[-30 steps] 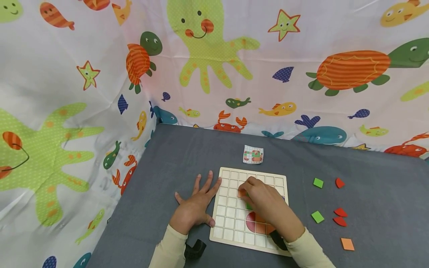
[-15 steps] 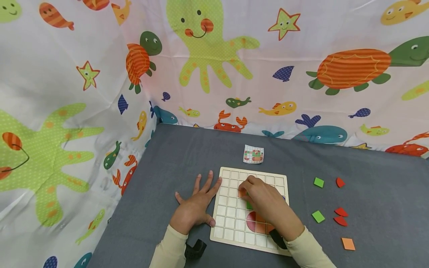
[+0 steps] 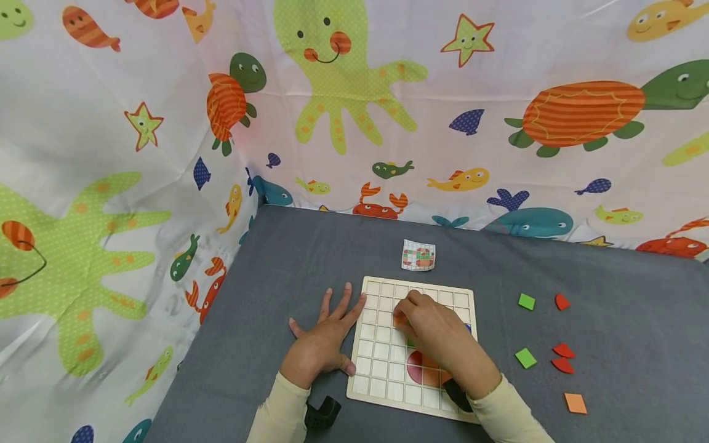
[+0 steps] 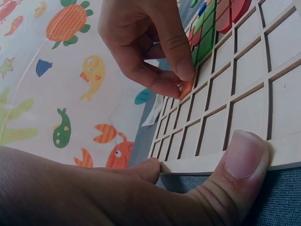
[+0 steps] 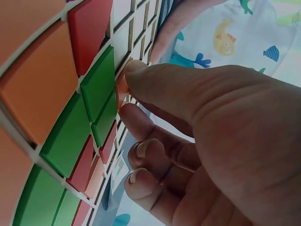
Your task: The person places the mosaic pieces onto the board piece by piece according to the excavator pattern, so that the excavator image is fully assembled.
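Note:
A wooden grid board [image 3: 379,366] lies on the grey cloth, with coloured tiles set in part of its cells. My right hand [image 3: 437,329] pinches an orange tile [image 4: 186,88] between thumb and index finger, down at a cell beside the green tiles [image 5: 99,92]. In the right wrist view its other fingers are bent and hold nothing. My left hand [image 3: 320,351] rests with spread fingers along the board's left edge, its thumb [image 4: 244,155] pressing on the rim. A rounded red piece [image 3: 414,367] shows on the board; my right hand and forearm hide other tiles.
A small printed pattern card [image 3: 418,255] lies behind the board. To the right are loose green tiles [image 3: 525,358], several red pieces [image 3: 562,365] and an orange square [image 3: 575,403]. A sea-animal curtain [image 3: 354,111] stands behind and at the left.

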### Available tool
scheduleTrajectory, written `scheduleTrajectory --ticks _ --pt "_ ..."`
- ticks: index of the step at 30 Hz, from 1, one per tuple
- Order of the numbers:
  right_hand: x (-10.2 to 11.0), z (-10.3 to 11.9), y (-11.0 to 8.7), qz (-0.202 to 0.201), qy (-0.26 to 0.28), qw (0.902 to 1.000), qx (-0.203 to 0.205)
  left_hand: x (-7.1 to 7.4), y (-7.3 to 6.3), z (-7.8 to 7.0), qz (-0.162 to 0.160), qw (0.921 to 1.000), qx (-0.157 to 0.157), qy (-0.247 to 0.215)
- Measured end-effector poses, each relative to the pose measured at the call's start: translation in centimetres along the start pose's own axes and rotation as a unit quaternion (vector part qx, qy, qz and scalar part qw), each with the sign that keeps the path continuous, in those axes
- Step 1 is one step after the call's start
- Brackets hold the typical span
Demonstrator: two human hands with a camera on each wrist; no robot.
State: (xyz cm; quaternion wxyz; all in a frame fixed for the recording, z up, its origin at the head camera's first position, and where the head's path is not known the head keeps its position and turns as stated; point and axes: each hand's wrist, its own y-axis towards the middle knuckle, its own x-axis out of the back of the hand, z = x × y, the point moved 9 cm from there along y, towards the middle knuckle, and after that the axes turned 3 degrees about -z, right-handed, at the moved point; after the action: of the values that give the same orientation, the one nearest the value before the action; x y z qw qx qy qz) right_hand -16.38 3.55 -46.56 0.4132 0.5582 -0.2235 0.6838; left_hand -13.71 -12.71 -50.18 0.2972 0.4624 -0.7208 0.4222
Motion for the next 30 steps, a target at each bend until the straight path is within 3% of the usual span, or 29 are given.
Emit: scheduleTrajectory --ticks 10,21,30 --pt "1.0 0.0 -0.2 -0.025 -0.001 0.9997 0.007 0.2 -0.1 -0.1 0.001 1.0000 0.004 0.004" --pt "2.5 -2.2 -0.6 -0.033 0.006 0.9993 -0.015 0.3 0.0 -0.2 -0.003 1.0000 0.003 -0.004" --pt "3.7 -6.3 -2.4 -0.029 0.021 0.9942 -0.102 0.2 -0.2 -0.3 -0.002 1.0000 0.001 -0.002"
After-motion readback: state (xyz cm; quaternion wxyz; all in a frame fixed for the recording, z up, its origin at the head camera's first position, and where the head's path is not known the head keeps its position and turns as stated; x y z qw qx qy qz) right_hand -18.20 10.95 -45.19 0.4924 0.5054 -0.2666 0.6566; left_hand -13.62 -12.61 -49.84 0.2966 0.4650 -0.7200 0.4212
